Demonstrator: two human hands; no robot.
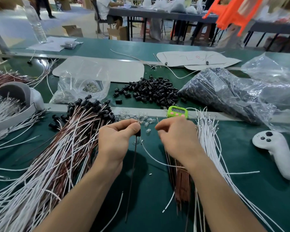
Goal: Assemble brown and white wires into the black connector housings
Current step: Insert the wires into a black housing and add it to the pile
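- Head view, the hands: my feed showed the left hand [115, 141] raised just over the dark green table mat [157, 195]. Its thumb and forefinger were clamped on a small black plastic connector housing [138, 133]. I judged it was held up toward the other hand so that its open end faced the incoming terminal.
- A thin dark brown wire [132, 173] hung from that housing toward the near edge. From that I took the brown lead as already seated and the white one as the step in hand.
- The right hand [176, 138] sat just beside the left, its fingers curled in together. A thin wire tip [157, 118] stood up past the forefinger, but I could not tell whether it was pinched or merely lay behind.
- Head view, the stock: a fan of loose white wires [208, 148] spread just right of the right hand. A bundle of copper-brown wires [181, 185] lay under its forearm. Both were near the feeding hand, which I read as deliberate.
- A heap of loose black plastic housings [151, 91] lay beyond the hands, beside a clear plastic bag [224, 91] holding more.
- A pile of finished brown-and-white wire pairs [65, 148], capped with housings, lay to the left, on the holding hand's side.
- A lime-green digital timer [177, 111] stood behind the right hand. A white handheld controller [274, 153] lay well off to the right.
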